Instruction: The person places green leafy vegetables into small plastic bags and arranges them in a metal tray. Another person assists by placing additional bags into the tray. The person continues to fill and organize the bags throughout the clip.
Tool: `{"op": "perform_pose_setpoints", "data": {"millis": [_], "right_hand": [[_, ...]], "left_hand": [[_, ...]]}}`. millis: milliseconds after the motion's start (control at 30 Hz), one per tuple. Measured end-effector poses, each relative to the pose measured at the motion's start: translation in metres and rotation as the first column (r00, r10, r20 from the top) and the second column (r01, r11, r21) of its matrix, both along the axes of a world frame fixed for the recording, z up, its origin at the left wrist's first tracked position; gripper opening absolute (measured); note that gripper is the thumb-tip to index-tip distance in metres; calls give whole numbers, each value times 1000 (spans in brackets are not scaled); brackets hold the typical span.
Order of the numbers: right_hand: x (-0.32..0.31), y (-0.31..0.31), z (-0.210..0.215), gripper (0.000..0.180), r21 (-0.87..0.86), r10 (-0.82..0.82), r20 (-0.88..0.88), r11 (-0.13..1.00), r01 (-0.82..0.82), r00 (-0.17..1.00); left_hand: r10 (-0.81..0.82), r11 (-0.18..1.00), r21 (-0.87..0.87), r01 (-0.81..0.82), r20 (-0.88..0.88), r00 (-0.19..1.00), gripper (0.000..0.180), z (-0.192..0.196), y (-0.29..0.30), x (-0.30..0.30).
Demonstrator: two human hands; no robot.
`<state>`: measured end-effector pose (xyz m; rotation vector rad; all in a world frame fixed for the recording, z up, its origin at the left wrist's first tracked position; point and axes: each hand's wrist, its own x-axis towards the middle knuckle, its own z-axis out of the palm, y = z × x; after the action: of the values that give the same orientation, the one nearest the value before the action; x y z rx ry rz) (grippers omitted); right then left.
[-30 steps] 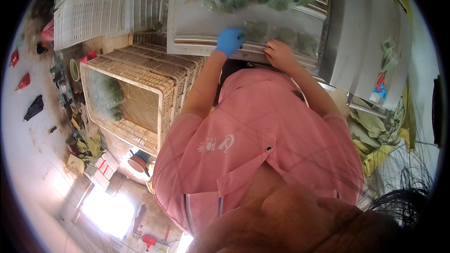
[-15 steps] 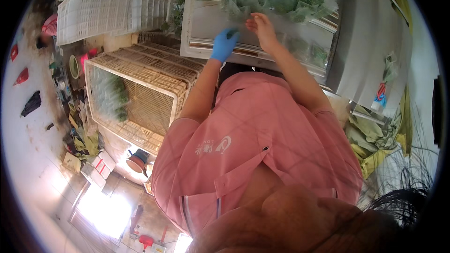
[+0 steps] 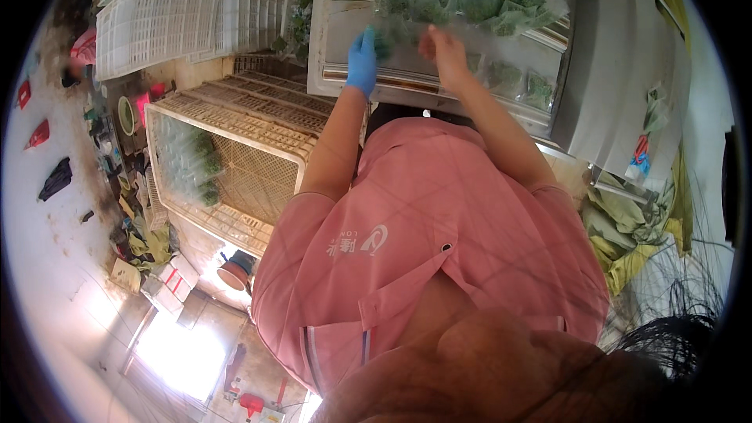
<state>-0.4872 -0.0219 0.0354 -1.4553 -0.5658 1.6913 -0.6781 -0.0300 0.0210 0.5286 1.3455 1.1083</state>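
Observation:
My left hand (image 3: 362, 64), in a blue glove, is closed on a small bunch of greens (image 3: 381, 44) at the near left part of the steel worktop (image 3: 348, 16). Whether a bag surrounds that bunch is not clear. To its right, my bare right hand (image 3: 448, 56) hovers over the same top, its fingers smeared by motion. Just beyond both hands lie several clear plastic bags of leafy greens (image 3: 470, 0) in a crowded group. A few more bagged greens (image 3: 509, 77) rest to the right of my right hand, near the front edge.
At my left stands a beige plastic crate (image 3: 227, 110) with bagged greens inside. White crates (image 3: 157, 27) are stacked behind it, beside another container of greens (image 3: 300, 12). On the metal surface at right lie red-handled scissors (image 3: 641, 147) and a clear bag (image 3: 655, 113).
My left hand has shifted a little left and turned more upright, with the greens still in it. My right hand has moved slightly right and nearer to me.

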Motion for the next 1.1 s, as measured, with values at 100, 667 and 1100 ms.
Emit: {"op": "perform_pose_setpoints", "data": {"millis": [100, 667, 1100], "right_hand": [[12, -23, -16, 21, -29, 150, -68, 988, -152, 986], [39, -28, -34, 12, 125, -34, 991, 580, -805, 129], [62, -71, -23, 8, 73, 9, 997, 233, -970, 78]], "left_hand": [[-108, 989, -89, 119, 129, 986, 23, 1, -7, -6], [-239, 848, 9, 530, -886, 397, 36, -55, -10, 10], [-406, 795, -111, 597, -828, 386, 43, -45, 7, -13]]}}
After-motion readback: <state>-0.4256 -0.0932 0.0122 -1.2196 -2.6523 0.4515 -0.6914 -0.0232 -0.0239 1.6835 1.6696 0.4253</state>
